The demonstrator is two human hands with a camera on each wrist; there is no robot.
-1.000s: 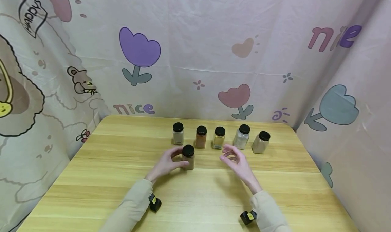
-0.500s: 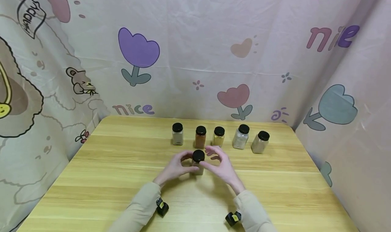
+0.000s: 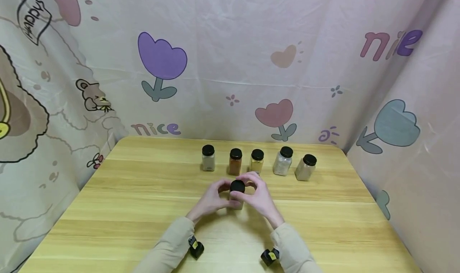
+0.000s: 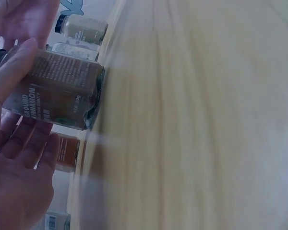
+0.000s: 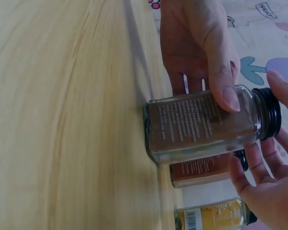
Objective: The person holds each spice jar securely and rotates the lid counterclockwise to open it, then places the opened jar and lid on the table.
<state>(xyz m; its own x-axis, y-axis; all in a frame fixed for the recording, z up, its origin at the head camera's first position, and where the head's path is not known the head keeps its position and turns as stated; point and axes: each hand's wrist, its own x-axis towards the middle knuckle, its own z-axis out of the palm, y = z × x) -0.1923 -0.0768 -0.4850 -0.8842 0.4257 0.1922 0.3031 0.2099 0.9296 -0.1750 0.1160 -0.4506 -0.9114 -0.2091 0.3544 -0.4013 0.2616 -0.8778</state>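
A: Left wrist view, what is listed?
B: Cinnamon jar (image 4: pixel 57 88), one, named by its label. Left hand (image 4: pixel 21 187), one, bent about it: thumb across the front, fingers behind, the gap filled by the jar. Right hand (image 4: pixel 31 21), partly shown beyond. Orange jar (image 4: pixel 67 153), one, toward the far edge of the table (image 4: pixel 192 120).

A: Right wrist view?
B: Cinnamon jar, cap (image 5: pixel 271 112) on. Left thumb on the jar's shoulder. Right hand half spread, thumb and fingers curved about the cap; whether they grip it, cannot tell. Yellow jar (image 5: pixel 216 215), one, beyond.

A: Step in hand?
B: By judgement, a two-handed hold: left hand on the body, right hand at the cap. The next move calls for a steady left grip and right fingertips set evenly round the cap.

A: Head view, location?
B: Cinnamon jar in front of the row, between the table's left and right edges. Whether its base touches the table, cannot tell.

A: Counts?
B: Jars, six: one in hand, five along the far edge. Left to right: pale jar (image 3: pixel 208 163), orange jar, yellow jar, white jar (image 3: pixel 282 166), beige jar (image 3: pixel 304 172), the last nearest the far right corner. Black caps, six, all on. Hands, two. Sleeves (image 3: pixel 169 241), two. Wrist cameras (image 3: pixel 196 250), two.
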